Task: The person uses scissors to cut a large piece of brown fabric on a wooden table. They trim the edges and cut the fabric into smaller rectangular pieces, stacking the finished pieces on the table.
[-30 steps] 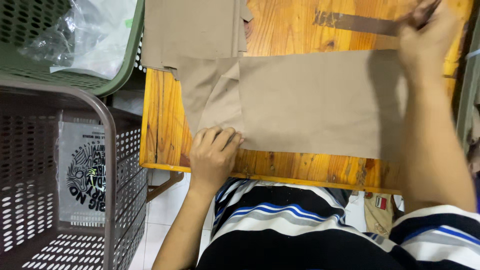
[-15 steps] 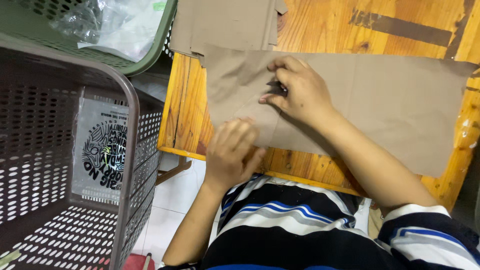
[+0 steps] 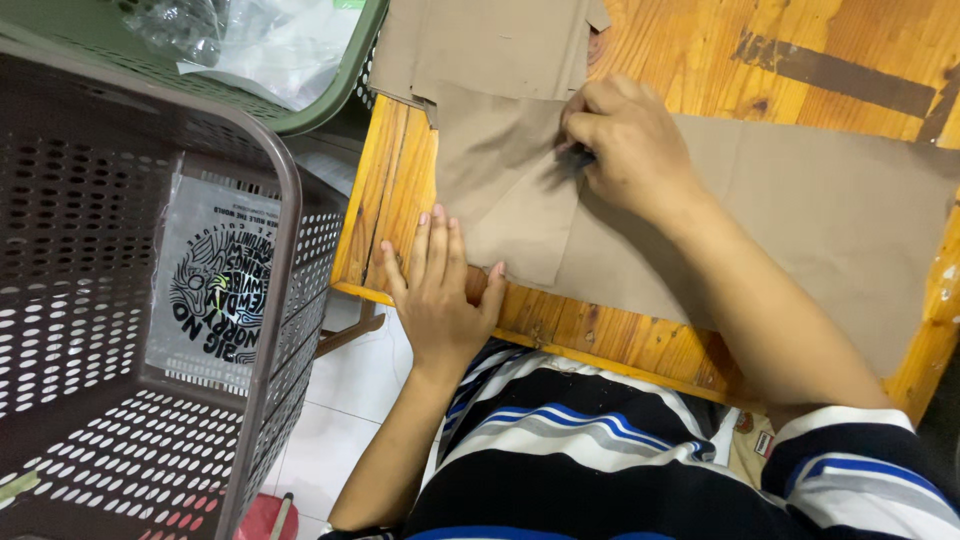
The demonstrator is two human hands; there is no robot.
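Tan fabric (image 3: 760,230) spread flat over the wooden bench (image 3: 400,190), near-left corner already turned up into a slanting flap (image 3: 510,210), right stretch lying unfolded toward the far edge; judged early in the folding, one fold formed and the rest left. Left hand (image 3: 440,290) flat and open, fingers spread on the bench edge and just touching the flap's lower edge; right hand (image 3: 625,150) curled, grip pinched shut on the fabric at the flap's upper crease. Another tan piece (image 3: 490,45) beyond, plus brown basket (image 3: 270,230) and green basket (image 3: 330,95) at left.
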